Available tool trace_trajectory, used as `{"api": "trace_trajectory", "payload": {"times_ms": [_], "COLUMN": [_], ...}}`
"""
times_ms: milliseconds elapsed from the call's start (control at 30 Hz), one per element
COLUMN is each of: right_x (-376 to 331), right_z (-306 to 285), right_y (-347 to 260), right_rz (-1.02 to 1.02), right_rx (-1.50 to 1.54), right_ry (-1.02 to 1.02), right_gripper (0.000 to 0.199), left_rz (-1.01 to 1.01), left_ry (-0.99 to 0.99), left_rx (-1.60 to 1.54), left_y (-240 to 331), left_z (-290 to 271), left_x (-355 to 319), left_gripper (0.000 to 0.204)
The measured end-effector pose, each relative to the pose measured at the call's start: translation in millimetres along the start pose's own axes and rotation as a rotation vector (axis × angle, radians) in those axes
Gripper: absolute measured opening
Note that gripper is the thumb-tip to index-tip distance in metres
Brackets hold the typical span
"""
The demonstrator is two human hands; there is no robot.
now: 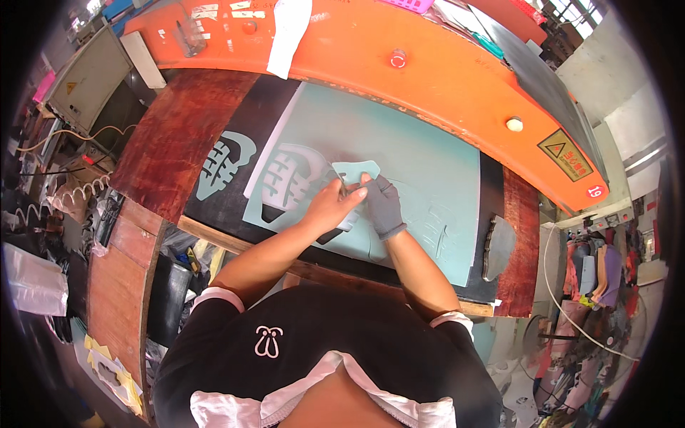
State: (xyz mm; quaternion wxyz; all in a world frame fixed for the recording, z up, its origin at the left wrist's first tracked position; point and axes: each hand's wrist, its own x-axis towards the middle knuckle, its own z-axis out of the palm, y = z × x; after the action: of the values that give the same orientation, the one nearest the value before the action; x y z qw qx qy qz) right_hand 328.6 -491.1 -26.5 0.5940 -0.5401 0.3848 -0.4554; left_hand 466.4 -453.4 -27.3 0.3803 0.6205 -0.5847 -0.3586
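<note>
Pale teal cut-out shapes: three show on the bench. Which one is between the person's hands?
The small plain piece at the fingertips of the left hand and gloved right hand; the other two lie flat, ribbed.

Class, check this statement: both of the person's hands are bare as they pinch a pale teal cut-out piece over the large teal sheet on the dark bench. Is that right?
Not quite. The head view shows only the left hand bare; the right hand wears a grey glove. The rest stands: both pinch the pale teal cut-out piece over the large teal sheet on the dark bench.

sheet (pixel 428 164) on bench (pixel 171 143), cut piece (pixel 222 162) left of sheet
</note>
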Motion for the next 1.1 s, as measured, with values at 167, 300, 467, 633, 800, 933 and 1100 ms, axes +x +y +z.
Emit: {"api": "trace_trajectory", "payload": {"times_ms": [167, 300, 467, 633, 800, 933, 1100], "right_x": [-3, 41, 109, 76, -36, -73, -83], "right_z": [-10, -41, -119, -131, -106, -92, -86], "right_y": [9, 0, -75, -89, -11, 32, 33], "right_rz": [0.147, 0.109, -0.193, -0.462, -0.272, -0.490, -0.628], "right_rx": [-0.148, 0.191, 0.261, -0.427, -1.039, -0.649, -0.716], "right_ry": [0.015, 0.332, 0.629, 0.467, 0.135, -0.117, -0.005], "right_gripper": [0.028, 0.026, 0.027, 0.033, 0.035, 0.026, 0.023], "left_rz": [0.130, 0.255, 0.244, -0.171, -0.342, -0.224, -0.352], "left_ry": [-0.131, -0.019, 0.009, -0.144, -0.378, -0.569, -1.060], "left_rx": [-0.316, -0.046, -0.011, -0.456, -0.563, -0.144, 0.426], "left_y": [-37, -76, -99, -76, -57, -49, -10], "left_z": [-3, -6, -12, -10, 9, 12, 21], "left_x": [-11, -23, -45, -60, -62, -30, 47], "left_gripper": [0.036, 0.033, 0.030, 0.034, 0.071, 0.064, 0.064]}}
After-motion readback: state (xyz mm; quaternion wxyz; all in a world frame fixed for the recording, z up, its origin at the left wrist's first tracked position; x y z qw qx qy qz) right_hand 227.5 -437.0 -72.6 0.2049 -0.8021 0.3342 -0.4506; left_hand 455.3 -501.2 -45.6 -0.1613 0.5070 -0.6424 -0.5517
